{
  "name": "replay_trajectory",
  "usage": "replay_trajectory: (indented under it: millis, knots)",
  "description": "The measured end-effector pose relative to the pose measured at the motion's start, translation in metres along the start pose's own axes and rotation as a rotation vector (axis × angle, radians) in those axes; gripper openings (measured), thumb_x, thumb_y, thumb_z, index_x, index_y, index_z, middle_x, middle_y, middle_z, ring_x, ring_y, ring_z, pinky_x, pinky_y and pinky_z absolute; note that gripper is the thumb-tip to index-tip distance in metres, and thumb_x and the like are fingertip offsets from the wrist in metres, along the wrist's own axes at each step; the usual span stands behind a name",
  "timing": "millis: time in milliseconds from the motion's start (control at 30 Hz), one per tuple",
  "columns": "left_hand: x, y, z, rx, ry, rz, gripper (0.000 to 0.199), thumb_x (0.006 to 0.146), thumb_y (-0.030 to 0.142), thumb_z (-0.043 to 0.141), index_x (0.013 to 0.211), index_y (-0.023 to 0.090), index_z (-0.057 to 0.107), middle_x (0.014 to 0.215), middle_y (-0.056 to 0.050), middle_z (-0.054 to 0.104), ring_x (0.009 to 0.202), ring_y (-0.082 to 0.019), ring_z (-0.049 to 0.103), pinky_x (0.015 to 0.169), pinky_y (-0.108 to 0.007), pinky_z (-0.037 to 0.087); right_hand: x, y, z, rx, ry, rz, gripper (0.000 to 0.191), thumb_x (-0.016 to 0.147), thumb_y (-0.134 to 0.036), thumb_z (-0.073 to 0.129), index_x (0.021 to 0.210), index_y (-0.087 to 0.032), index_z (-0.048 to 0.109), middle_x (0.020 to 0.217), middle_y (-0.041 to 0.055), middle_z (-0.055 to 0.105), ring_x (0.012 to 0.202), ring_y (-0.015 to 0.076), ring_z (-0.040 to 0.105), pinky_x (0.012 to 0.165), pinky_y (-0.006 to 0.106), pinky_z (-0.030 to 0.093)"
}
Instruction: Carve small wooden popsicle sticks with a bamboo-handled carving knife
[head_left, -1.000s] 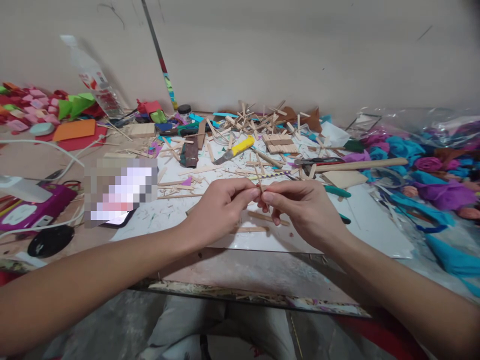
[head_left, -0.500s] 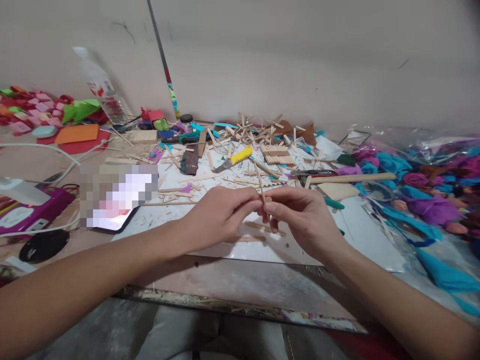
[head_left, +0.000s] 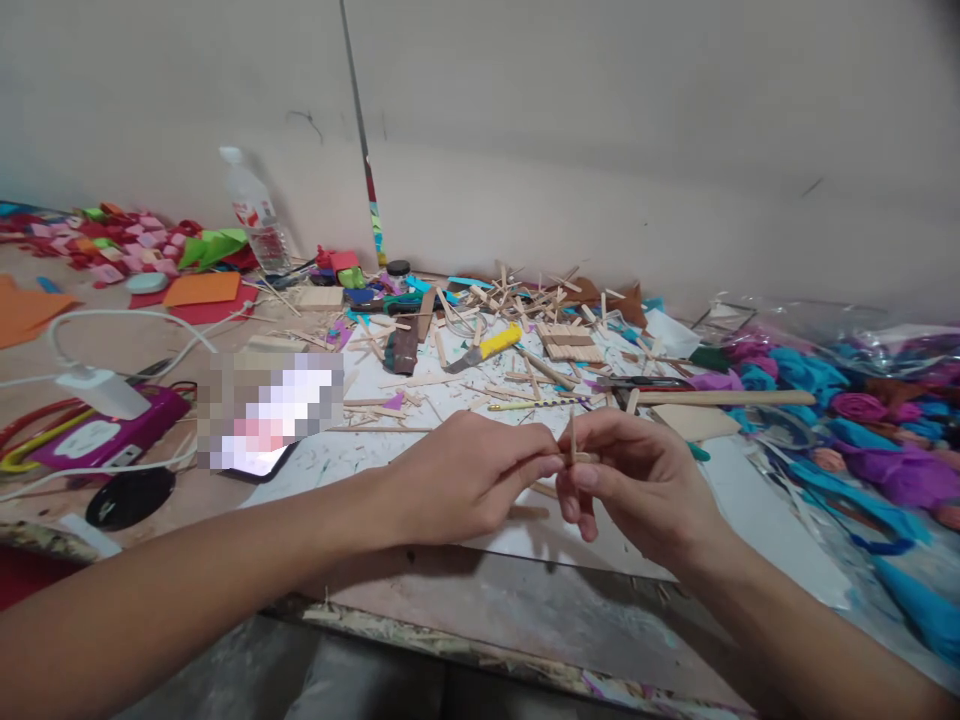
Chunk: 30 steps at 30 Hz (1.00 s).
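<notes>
The label (head_left: pixel 251 213) on the bottle (head_left: pixel 268 245) by the bench (head_left: pixel 480 590)'s back edge cannot be read. A stick (head_left: pixel 573 435) is pinched upright by the right hand (head_left: pixel 645 480), at the left hand (head_left: pixel 472 480)'s fingertips, whose grip cannot be told.

Two hands (head_left: pixel 476 485), one bottle (head_left: pixel 257 215), one yellow-handled knife (head_left: pixel 496 343)

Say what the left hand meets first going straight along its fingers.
Likely the small wooden piece pinched in the right hand, then that hand's fingers. Depth is unclear; the left hand may be touching the piece.
</notes>
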<state>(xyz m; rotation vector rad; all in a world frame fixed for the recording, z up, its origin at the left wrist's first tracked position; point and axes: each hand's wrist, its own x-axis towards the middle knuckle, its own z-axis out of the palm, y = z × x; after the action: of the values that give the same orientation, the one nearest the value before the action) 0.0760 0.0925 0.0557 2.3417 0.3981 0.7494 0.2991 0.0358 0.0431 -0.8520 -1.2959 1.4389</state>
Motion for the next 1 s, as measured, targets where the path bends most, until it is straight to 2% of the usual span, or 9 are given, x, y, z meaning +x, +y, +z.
replay_trajectory:
  millis: [133,233,467,567,633,700,800,900,1000]
  knots:
    - [-0.001,0.005,-0.004,-0.003,-0.023,0.028,0.027,0.112,0.031,0.047,0.101,0.020,0.069,0.085,0.001,0.077,0.071,-0.011,0.066,0.070,-0.021,0.046,-0.002,-0.006,-0.001,0.097,-0.101,0.107,0.022,0.085,-0.028,0.088,0.098,-0.022,0.071,0.065,-0.0023,0.071,0.048,0.0135,0.069,0.036,0.016,0.050]
    - [-0.002,0.007,-0.004,-0.015,-0.093,0.097,0.028,0.112,0.031,0.046,0.108,0.018,0.070,0.084,0.000,0.075,0.068,-0.011,0.063,0.069,-0.021,0.046,-0.008,-0.008,-0.003,0.168,-0.191,0.215,0.028,0.081,-0.028,0.092,0.096,-0.023,0.069,0.066,-0.0030,0.071,0.048,0.0163,0.071,0.035,0.017,0.050]
    - [-0.003,0.010,0.003,0.012,-0.230,0.218,0.034,0.114,0.034,0.039,0.116,0.015,0.067,0.102,-0.005,0.078,0.088,-0.016,0.071,0.078,-0.023,0.051,-0.018,-0.005,-0.022,0.266,-0.354,0.387,0.042,0.071,-0.034,0.099,0.094,-0.024,0.064,0.082,0.0036,0.078,0.057,0.0251,0.078,0.044,0.024,0.059]
    - [-0.003,0.009,0.003,0.038,-0.252,0.211,0.031,0.115,0.035,0.040,0.120,0.018,0.065,0.109,-0.004,0.079,0.092,-0.016,0.072,0.078,-0.023,0.051,-0.020,-0.004,-0.026,0.254,-0.372,0.400,0.037,0.075,-0.036,0.096,0.094,-0.025,0.066,0.084,0.0042,0.078,0.060,0.0253,0.079,0.046,0.022,0.058]
    - [-0.002,0.007,0.002,0.060,-0.277,0.185,0.029,0.115,0.036,0.041,0.120,0.018,0.064,0.109,-0.004,0.078,0.094,-0.016,0.072,0.079,-0.023,0.050,-0.022,-0.006,-0.027,0.236,-0.360,0.397,0.024,0.085,-0.035,0.089,0.091,-0.026,0.067,0.084,0.0038,0.077,0.057,0.0209,0.078,0.042,0.016,0.049]
    - [-0.002,0.006,0.000,0.074,-0.298,0.149,0.030,0.115,0.036,0.041,0.119,0.018,0.064,0.106,-0.003,0.079,0.092,-0.015,0.072,0.079,-0.023,0.050,-0.023,-0.011,-0.026,0.213,-0.351,0.393,0.020,0.086,-0.035,0.087,0.088,-0.027,0.069,0.084,0.0039,0.077,0.052,0.0165,0.075,0.040,0.014,0.042]
    - [-0.001,0.007,-0.002,0.093,-0.323,0.126,0.030,0.116,0.037,0.041,0.118,0.018,0.064,0.105,-0.002,0.079,0.089,-0.015,0.070,0.078,-0.024,0.050,-0.021,-0.022,-0.024,0.054,-0.261,0.297,0.027,0.081,-0.042,0.090,0.076,-0.026,0.069,0.071,0.0049,0.074,0.042,0.0139,0.066,0.039,0.020,0.040]
    - [-0.002,0.011,-0.001,0.178,-0.374,0.163,0.030,0.115,0.036,0.041,0.120,0.020,0.066,0.109,0.002,0.079,0.091,-0.015,0.071,0.070,-0.028,0.047,-0.014,-0.028,-0.027,-0.072,-0.126,0.197,0.034,0.077,-0.048,0.092,0.068,-0.027,0.066,0.046,0.0005,0.059,0.033,0.0133,0.054,0.040,0.025,0.038]
    - [-0.002,0.011,0.002,0.366,-0.474,0.194,0.028,0.113,0.035,0.043,0.122,0.023,0.067,0.106,0.003,0.080,0.082,-0.017,0.071,0.058,-0.034,0.041,-0.005,-0.025,-0.031,-0.078,-0.040,0.196,0.027,0.079,-0.047,0.088,0.073,-0.028,0.069,0.046,-0.0014,0.054,0.034,0.0136,0.052,0.040,0.027,0.036]
